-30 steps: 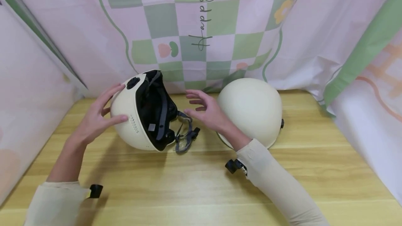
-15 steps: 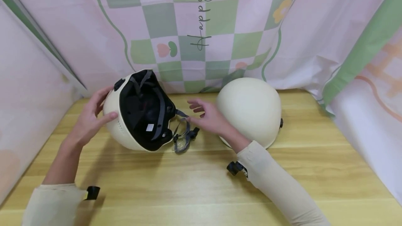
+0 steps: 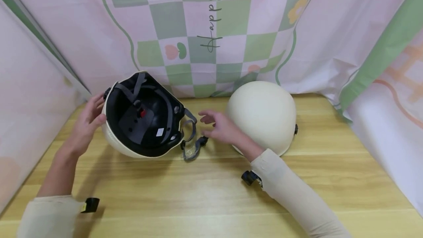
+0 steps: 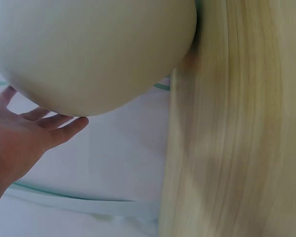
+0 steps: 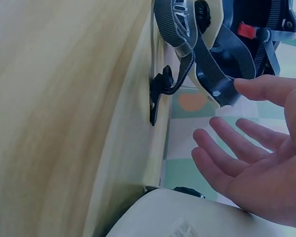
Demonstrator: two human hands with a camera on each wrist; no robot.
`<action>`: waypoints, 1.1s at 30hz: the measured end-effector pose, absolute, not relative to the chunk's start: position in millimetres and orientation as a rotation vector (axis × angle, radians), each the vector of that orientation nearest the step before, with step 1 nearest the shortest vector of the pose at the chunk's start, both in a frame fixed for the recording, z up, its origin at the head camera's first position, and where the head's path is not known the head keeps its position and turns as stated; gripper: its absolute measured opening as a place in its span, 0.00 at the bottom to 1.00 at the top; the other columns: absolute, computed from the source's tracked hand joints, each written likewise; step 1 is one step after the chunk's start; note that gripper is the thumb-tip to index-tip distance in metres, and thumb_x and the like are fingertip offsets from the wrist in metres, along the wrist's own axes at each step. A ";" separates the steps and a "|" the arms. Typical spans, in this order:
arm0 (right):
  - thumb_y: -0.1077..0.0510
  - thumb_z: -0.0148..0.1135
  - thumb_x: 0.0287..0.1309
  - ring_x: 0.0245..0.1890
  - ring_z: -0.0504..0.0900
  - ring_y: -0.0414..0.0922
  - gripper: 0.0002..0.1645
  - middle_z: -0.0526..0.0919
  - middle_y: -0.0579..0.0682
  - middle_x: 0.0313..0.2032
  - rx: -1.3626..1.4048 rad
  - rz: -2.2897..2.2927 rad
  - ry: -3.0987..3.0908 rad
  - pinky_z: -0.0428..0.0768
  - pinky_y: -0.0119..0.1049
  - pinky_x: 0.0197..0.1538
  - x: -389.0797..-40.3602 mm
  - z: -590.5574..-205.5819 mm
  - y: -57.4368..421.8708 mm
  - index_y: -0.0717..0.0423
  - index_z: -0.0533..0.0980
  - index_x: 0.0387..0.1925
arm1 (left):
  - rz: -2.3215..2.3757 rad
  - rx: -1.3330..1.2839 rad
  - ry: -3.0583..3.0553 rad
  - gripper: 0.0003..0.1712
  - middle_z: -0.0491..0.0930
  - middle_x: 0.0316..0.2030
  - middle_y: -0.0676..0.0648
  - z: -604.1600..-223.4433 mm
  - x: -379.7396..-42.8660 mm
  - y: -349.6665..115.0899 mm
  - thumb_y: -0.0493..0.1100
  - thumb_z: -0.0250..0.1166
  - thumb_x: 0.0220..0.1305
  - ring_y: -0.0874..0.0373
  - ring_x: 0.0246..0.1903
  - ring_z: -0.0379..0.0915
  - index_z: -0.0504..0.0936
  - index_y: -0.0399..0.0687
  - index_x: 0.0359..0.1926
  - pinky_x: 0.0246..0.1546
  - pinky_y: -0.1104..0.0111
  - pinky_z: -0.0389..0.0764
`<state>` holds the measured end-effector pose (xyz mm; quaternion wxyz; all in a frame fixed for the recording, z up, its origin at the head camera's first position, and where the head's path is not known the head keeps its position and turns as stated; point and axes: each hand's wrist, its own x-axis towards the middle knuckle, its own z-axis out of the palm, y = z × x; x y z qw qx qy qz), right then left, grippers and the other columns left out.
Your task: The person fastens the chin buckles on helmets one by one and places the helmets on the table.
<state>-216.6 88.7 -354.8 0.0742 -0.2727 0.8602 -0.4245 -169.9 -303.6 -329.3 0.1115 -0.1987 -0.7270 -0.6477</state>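
A cream helmet (image 3: 120,149) rests tilted on the table at the left, its black padded inside turned up toward the head camera. My left hand (image 3: 82,126) lies against the outer left side of its shell. In the left wrist view, the extended fingers (image 4: 69,129) touch the rounded shell (image 4: 98,54). Grey chin straps (image 3: 195,150) with a black buckle trail from the helmet's right side onto the wood. Beside these straps hovers my right hand (image 3: 219,127), relaxed and holding nothing. Just right of it sits a second cream helmet (image 3: 264,116), dome up.
Both helmets stand on a light wooden table (image 3: 205,201). A checkered, pastel curtain (image 3: 231,21) hangs close behind them. White cloth (image 3: 36,83) also hangs along the left side, near my left arm.
The left helmet has rolled leftward, and its inside has turned further up into view. My left hand has moved left with it. My right hand has come slightly down toward the table.
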 end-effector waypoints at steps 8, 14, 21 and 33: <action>0.69 0.72 0.59 0.56 0.83 0.57 0.35 0.84 0.62 0.55 -0.834 -1.153 2.548 0.81 0.50 0.59 -217.0 -363.6 86.2 0.67 0.72 0.67 | -1.958 -0.572 -2.084 0.32 0.67 0.71 0.51 -329.0 -164.2 -304.3 0.39 0.53 0.78 0.57 0.65 0.67 0.61 0.53 0.79 0.54 0.77 0.73; 0.71 0.72 0.57 0.55 0.83 0.55 0.31 0.85 0.60 0.53 -0.848 -1.073 2.550 0.81 0.48 0.59 -215.9 -370.0 85.2 0.66 0.75 0.63 | -2.023 -0.575 -2.045 0.34 0.76 0.63 0.56 -336.4 -160.8 -309.7 0.31 0.50 0.76 0.65 0.56 0.77 0.61 0.54 0.79 0.52 0.77 0.75; 0.72 0.73 0.54 0.55 0.84 0.55 0.29 0.87 0.58 0.51 -0.871 -0.987 2.544 0.79 0.46 0.62 -214.5 -369.3 83.2 0.65 0.77 0.59 | -1.957 -0.545 -2.144 0.37 0.81 0.54 0.57 -345.5 -160.1 -313.2 0.26 0.52 0.75 0.68 0.49 0.80 0.59 0.52 0.80 0.47 0.79 0.79; 0.75 0.70 0.47 0.52 0.83 0.51 0.31 0.88 0.54 0.48 -0.878 -0.727 2.670 0.80 0.46 0.60 -213.0 -367.1 78.8 0.58 0.82 0.56 | -1.839 -0.486 -2.288 0.33 0.78 0.50 0.55 -357.5 -160.0 -312.1 0.27 0.57 0.74 0.66 0.42 0.81 0.62 0.49 0.75 0.40 0.78 0.82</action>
